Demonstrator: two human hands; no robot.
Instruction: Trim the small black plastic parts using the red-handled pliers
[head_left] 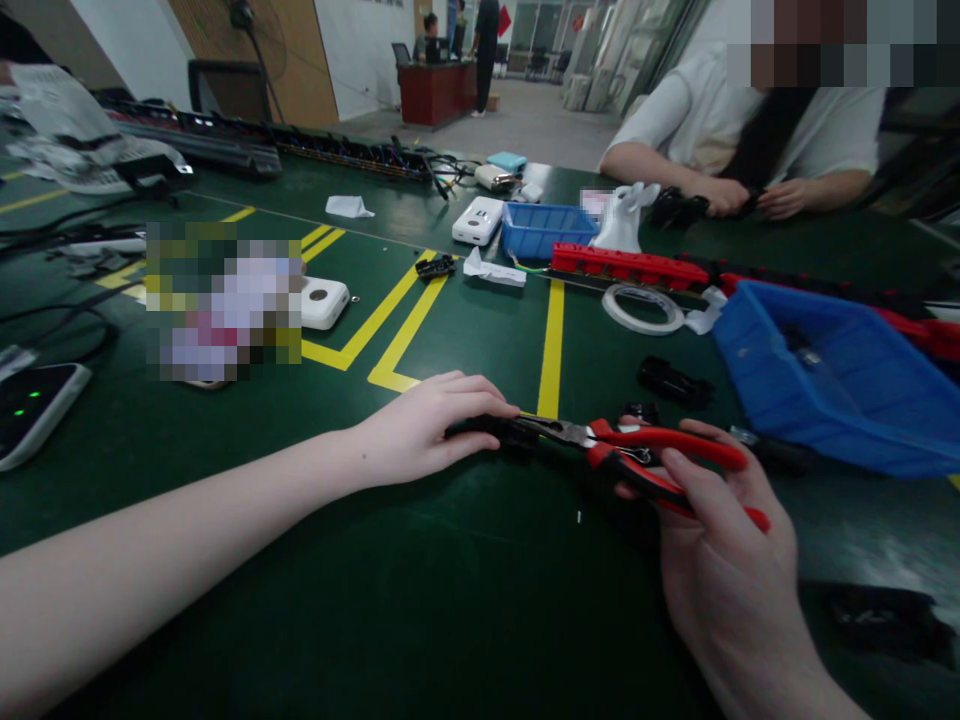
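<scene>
My right hand [731, 510] is closed round the red and black handles of a pair of long-nose pliers [652, 455]. The pliers' jaws point left and meet a small black plastic part [514, 432] just above the green table. My left hand [450, 425] pinches that black part from the left, thumb below and fingers on top. Its exact kind is hard to make out in the dark. Past the pliers lies a black piece [675, 382], with a smaller black bit [639, 411] near the jaws.
A big blue bin [840, 390] stands at the right, a smaller blue bin [547, 232] farther back. A tape roll [643, 308] and red strip [630, 262] lie between them. White power banks [322, 303] sit left. Across the table a person [750, 140] handles black parts.
</scene>
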